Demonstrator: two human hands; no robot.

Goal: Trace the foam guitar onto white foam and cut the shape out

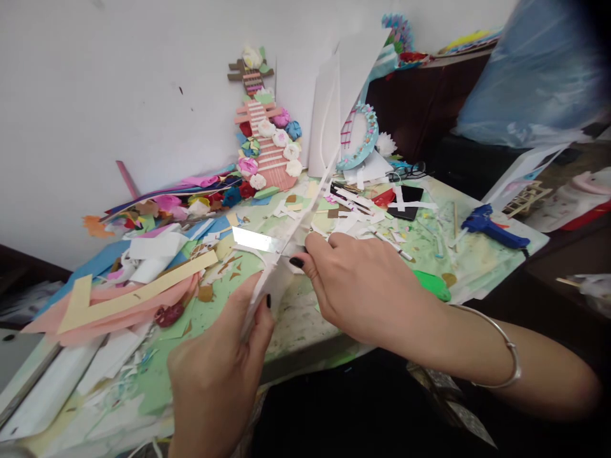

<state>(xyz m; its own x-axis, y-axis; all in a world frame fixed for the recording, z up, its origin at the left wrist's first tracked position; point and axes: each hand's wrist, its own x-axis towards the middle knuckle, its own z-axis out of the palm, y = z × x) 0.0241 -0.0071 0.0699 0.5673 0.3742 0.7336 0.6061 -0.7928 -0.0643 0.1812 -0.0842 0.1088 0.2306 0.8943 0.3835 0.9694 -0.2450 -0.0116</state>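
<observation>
My left hand (222, 356) pinches the near end of a white board (327, 121), held up on edge above the table and slanting away to the upper right. In my closed right hand (363, 280) is a utility knife (252, 240). Its wide shiny blade passes through the board and sticks out on the left side. A green end (432, 284), apparently of its handle, shows beyond my right palm; the rest is hidden by my fingers. A thin curved strip of the board hangs beside the blade.
Paper scraps and strips litter the green-stained table (305, 327). A pink paper instrument with flowers (270, 152) leans on the wall. At the right lies a blue glue gun (496, 229), with a black phone (405, 202) farther back. Cream strips (143, 289) lie left.
</observation>
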